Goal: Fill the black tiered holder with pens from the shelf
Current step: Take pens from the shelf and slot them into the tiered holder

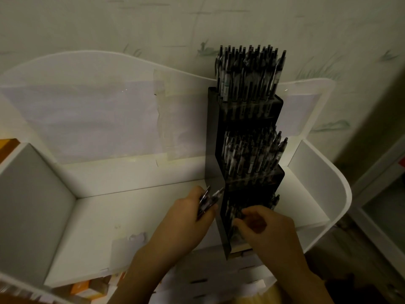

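Two hands load pens into the black tiered holder at the white shelf's right end.
Left hand fingers clamp a spare pen bundle; right hand fingers pinch pens in the front tier; best seated upright, one by one.

Glossy black holder, probably acrylic; smooth matt white shelf.

The scene is dim and greenish-grey, with soft, weak shadows and no glare. The white shelf is the brightest area, while the black holder loses detail in darkness. Wide-angle distortion bends the edges, and the hands look slightly blurred.
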A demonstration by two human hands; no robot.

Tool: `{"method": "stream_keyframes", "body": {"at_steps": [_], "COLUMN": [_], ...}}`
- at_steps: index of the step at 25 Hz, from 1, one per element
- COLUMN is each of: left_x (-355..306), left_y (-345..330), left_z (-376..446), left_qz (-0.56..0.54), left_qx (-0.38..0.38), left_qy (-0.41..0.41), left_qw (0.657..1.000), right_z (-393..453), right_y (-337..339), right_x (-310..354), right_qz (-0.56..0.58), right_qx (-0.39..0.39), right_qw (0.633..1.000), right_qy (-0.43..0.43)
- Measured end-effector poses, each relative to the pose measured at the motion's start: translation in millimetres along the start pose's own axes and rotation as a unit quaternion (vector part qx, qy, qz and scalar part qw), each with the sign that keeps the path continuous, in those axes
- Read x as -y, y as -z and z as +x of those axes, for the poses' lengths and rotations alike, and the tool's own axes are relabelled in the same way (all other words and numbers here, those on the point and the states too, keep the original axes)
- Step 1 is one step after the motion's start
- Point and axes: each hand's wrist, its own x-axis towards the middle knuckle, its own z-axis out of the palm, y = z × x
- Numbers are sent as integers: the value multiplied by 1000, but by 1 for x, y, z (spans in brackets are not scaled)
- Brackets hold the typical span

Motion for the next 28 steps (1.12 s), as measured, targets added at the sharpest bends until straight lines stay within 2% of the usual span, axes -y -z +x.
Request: {"method": "stream_keyframes", "body": {"at_steps": [3, 5, 8, 12, 16, 19, 22, 25, 28], "left_x": [-5, -10, -18, -22, -18, -14, -12, -12, -13], "left_y": [-5, -10, -18, -24, -21, -17, -13, -12, -13], "left_z": [-2, -3, -5, -8, -10, -9, -7, -5, -5], "left_qz": [7, 9, 17, 52, 74, 59, 44, 41, 38], "left_qx": [12, 24, 38, 24, 13, 0, -14, -22, -21], "left_qy": [-9, -23, -38, -58, -53, -44, -43, -45, -41], "left_qw": [1000, 999, 998, 997, 996, 997, 998, 998, 998], "right_z": [2, 4, 6, 5, 7, 9, 5, -2, -4], "right_y": [5, 7, 9, 12, 33, 55, 66, 55, 36], "right_x": [14, 25, 31, 33, 42, 46, 46, 39, 22], "right_qz": [77, 139, 169, 233, 328, 369, 303, 165, 63], "right_qx": [-46, -24, 19, 25, -16, -56, -120, -147, -168], "right_qw": [995, 990, 985, 971, 941, 926, 945, 975, 979], "right_qy": [31, 29, 2, -38, -83, -62, -19, 27, 99]}}
